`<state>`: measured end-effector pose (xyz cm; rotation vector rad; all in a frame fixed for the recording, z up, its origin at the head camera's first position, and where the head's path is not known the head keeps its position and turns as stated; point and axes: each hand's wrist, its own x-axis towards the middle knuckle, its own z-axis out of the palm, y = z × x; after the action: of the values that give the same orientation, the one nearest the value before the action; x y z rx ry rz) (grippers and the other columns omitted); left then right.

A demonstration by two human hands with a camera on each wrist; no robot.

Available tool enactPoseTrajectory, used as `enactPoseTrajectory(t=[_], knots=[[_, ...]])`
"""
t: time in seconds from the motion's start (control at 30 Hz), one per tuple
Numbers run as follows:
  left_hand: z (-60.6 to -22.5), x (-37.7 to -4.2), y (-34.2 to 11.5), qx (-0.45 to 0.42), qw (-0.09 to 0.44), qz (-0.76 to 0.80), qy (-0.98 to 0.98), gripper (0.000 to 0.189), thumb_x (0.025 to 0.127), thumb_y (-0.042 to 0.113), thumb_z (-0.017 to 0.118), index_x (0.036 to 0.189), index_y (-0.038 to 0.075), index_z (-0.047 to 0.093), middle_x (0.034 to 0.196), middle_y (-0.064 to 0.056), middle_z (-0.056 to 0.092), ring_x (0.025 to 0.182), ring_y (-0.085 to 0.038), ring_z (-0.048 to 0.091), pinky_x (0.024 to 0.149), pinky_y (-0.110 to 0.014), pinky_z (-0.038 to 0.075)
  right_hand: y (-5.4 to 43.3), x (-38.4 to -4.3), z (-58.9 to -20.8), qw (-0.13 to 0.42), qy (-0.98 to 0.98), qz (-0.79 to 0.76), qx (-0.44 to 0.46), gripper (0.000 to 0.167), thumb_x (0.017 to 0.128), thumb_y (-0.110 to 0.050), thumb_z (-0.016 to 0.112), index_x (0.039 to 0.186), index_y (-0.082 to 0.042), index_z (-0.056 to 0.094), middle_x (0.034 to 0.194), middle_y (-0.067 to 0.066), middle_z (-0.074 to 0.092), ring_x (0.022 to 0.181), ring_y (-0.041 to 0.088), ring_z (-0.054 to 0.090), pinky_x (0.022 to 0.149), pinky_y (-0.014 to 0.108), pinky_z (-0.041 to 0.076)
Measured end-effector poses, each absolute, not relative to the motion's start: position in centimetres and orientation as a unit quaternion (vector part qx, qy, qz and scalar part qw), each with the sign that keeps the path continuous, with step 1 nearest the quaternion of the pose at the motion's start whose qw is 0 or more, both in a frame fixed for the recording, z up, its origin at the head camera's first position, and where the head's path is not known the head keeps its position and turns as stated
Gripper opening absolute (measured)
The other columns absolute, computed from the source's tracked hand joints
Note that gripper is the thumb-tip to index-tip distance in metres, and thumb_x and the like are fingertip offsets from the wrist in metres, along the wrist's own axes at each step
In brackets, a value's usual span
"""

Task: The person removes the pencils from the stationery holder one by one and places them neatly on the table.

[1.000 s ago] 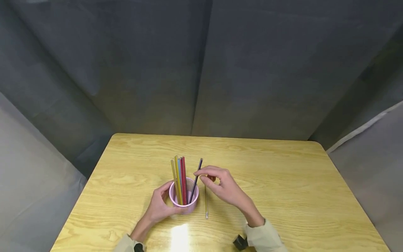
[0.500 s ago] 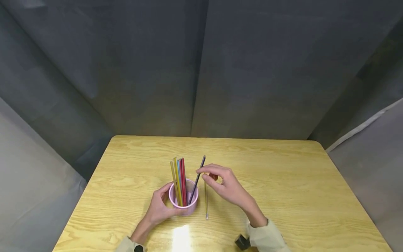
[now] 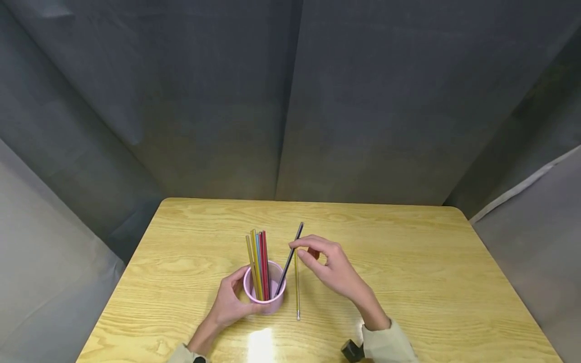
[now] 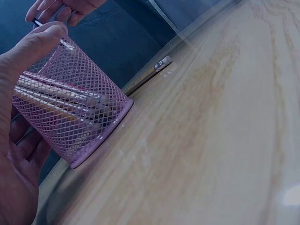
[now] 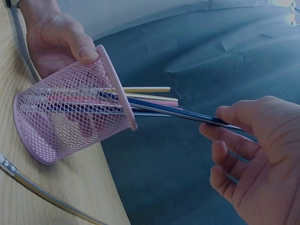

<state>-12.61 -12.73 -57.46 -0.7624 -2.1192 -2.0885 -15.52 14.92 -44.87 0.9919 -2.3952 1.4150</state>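
Note:
My left hand [image 3: 229,302] grips a pink mesh pencil cup [image 3: 271,307], its thumb near the rim in the left wrist view. Several pencils [image 3: 265,262], among them yellow, red and light blue ones, lean together at the cup's left side. Between thumb and fingers of my right hand [image 3: 333,267] is pinched a dark pencil [image 5: 173,111]. That pencil slants up to the right, its lower part still inside the cup. Just right of the cup, a yellow pencil [image 3: 297,292] lies on the table, its eraser end toward me; the right hand is above its far end.
The wood-grain table [image 3: 408,262] has a rounded far edge. Dark grey curtains [image 3: 218,111] hang behind it, with lighter cloth at both sides. A small black object [image 3: 352,350] sits by the right sleeve.
My right hand has moved a little to the right, drawing the dark pencil's top end the same way, so it leans further from the other pencils. The left hand and cup stay nearly put.

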Motion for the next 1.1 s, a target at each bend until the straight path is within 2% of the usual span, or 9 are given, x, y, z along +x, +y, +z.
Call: enactPoseTrajectory(t=[0.17,0.43,0.63,0.87,1.1], knots=[[-57.4,-12.7,-12.7,-0.238,0.027,-0.68,-0.693,0.085,0.066,0.001,0.096,0.143,0.006,0.06,0.133,-0.014,0.069,0.123,-0.023,0.066,0.112,-0.031,0.05,15.2,-15.6,-44.5,0.102,-0.804,0.478,0.338,0.022,0.103,-0.006,0.064,0.119,-0.014,0.076,0.102,-0.002,0.075,0.078,0.009,0.059,0.065,0.032,0.056],[-57.3,-12.9,-12.6,-0.24,0.027,-0.68,-0.692,0.086,0.065,0.001,0.096,0.143,0.006,0.06,0.134,-0.015,0.069,0.123,-0.024,0.066,0.112,-0.031,0.051,15.6,-15.7,-44.3,0.116,-0.801,0.487,0.329,0.024,0.103,-0.005,0.064,0.12,-0.015,0.076,0.107,0.002,0.076,0.077,0.012,0.059,0.065,0.023,0.053],[-57.4,-13.0,-12.6,-0.242,0.031,-0.681,-0.691,0.087,0.065,0.001,0.096,0.143,0.005,0.06,0.134,-0.016,0.069,0.124,-0.024,0.065,0.113,-0.03,0.05,15.9,-15.7,-43.9,0.125,-0.793,0.5,0.324,0.025,0.102,-0.001,0.063,0.12,-0.014,0.075,0.11,0.009,0.076,0.076,0.014,0.058,0.065,0.025,0.052],[-57.2,-12.9,-12.6,-0.233,0.023,-0.683,-0.692,0.089,0.064,0.0,0.097,0.144,0.004,0.059,0.138,-0.016,0.067,0.128,-0.022,0.063,0.115,-0.029,0.046,16.1,-15.8,-43.7,0.145,-0.793,0.501,0.316,0.025,0.101,0.001,0.064,0.118,-0.014,0.076,0.107,0.0,0.074,0.076,0.012,0.056,0.063,0.024,0.049],[-57.2,-12.8,-12.6,-0.222,0.018,-0.688,-0.691,0.09,0.063,0.001,0.097,0.144,0.001,0.057,0.141,-0.018,0.065,0.132,-0.019,0.06,0.118,-0.027,0.042,16.4,-15.8,-43.5,0.162,-0.788,0.506,0.31,0.026,0.099,0.003,0.065,0.117,-0.012,0.076,0.099,-0.001,0.071,0.075,0.012,0.055,0.063,0.023,0.048]])
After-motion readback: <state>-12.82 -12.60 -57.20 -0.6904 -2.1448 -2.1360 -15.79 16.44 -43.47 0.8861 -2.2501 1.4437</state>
